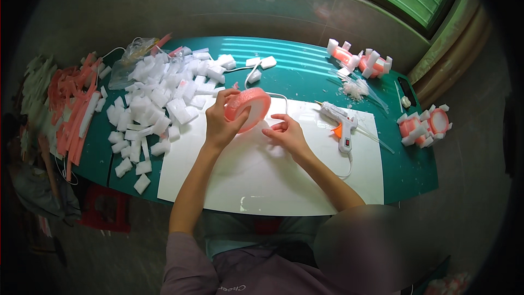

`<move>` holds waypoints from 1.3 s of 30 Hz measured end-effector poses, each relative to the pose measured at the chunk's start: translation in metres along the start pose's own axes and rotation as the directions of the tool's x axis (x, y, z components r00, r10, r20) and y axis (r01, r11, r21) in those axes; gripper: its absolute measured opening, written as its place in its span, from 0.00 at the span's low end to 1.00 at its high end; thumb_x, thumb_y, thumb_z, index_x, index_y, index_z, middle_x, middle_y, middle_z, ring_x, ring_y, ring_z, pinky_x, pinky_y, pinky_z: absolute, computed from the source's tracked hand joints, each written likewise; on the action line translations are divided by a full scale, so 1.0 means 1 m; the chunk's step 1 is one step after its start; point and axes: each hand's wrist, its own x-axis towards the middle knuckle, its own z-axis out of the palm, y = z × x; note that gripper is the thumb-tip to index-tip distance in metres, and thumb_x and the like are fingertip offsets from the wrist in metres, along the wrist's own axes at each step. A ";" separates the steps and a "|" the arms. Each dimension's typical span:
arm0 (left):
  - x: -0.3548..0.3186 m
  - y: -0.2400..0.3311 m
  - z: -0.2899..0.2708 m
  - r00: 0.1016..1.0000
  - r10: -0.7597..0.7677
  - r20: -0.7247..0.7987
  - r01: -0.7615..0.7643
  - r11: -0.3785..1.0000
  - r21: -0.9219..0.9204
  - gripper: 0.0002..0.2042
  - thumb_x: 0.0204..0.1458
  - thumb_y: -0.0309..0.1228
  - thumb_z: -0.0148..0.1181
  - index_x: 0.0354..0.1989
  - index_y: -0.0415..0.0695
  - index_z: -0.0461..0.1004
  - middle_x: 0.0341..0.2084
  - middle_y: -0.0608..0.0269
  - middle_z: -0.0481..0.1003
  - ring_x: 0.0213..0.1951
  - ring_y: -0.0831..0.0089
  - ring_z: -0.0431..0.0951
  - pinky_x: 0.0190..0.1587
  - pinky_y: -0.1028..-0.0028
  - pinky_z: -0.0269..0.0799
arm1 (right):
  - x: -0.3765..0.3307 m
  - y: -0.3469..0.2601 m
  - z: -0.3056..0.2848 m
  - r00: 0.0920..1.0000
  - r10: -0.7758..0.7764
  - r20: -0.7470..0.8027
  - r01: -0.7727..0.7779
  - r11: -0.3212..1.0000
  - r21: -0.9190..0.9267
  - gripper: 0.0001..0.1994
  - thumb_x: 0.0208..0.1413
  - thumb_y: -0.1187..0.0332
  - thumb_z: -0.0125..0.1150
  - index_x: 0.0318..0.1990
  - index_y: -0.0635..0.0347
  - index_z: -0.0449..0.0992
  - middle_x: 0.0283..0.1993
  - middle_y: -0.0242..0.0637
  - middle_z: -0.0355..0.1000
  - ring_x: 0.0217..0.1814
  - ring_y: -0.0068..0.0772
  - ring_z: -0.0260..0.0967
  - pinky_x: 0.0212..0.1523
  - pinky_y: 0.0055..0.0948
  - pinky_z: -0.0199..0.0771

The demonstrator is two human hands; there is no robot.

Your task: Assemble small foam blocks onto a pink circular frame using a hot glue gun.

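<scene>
My left hand (219,125) grips a round pink foam ring with a white disc inside it (256,97), thumb on the white face and fingers behind the rim. The piece is tilted up, raised above a white board (256,183). Just right of it, my right hand (288,135) has loosely bent fingers apart, and I see nothing in them. Its fingertips point toward the foam ring without touching it. A white hot glue gun with an orange trigger (339,122) lies on the board's right side, a clear glue stick at its back.
White foam blocks (150,98) are heaped on the green table (262,46) to the left. Pink foam strips (76,104) hang over the left edge. Pink and white foam pieces (424,125) stand at the right. A phone (406,88) lies behind them, and a white cord (250,74) crosses the back.
</scene>
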 end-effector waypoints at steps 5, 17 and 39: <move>-0.002 0.011 0.001 0.989 0.020 0.146 -0.033 0.996 0.088 0.18 0.37 0.27 0.61 0.39 0.43 0.67 0.31 0.55 0.74 0.32 0.62 0.76 0.33 0.71 0.72 | -0.019 -0.007 0.005 0.997 -0.064 -0.041 0.051 0.962 -0.269 0.22 0.41 0.68 0.64 0.39 0.67 0.59 0.22 0.38 0.69 0.22 0.23 0.67 0.25 0.19 0.68; -0.003 0.017 0.006 0.925 0.075 0.372 -0.079 0.997 -0.003 0.29 0.35 0.24 0.62 0.51 0.49 0.62 0.42 0.54 0.70 0.43 0.60 0.72 0.45 0.69 0.68 | -0.018 -0.023 -0.020 0.653 -0.757 0.030 0.630 0.522 -0.575 0.27 0.45 0.79 0.56 0.55 0.57 0.57 0.46 0.43 0.64 0.35 0.29 0.63 0.30 0.23 0.68; -0.007 0.001 0.003 0.883 -0.102 0.459 0.030 0.986 0.162 0.22 0.38 0.31 0.63 0.33 0.37 0.55 0.28 0.42 0.71 0.34 0.48 0.72 0.31 0.64 0.69 | -0.047 -0.021 -0.094 0.763 -0.499 -0.410 0.020 0.653 -0.757 0.09 0.45 0.69 0.57 0.20 0.66 0.70 0.19 0.40 0.68 0.20 0.35 0.67 0.22 0.30 0.64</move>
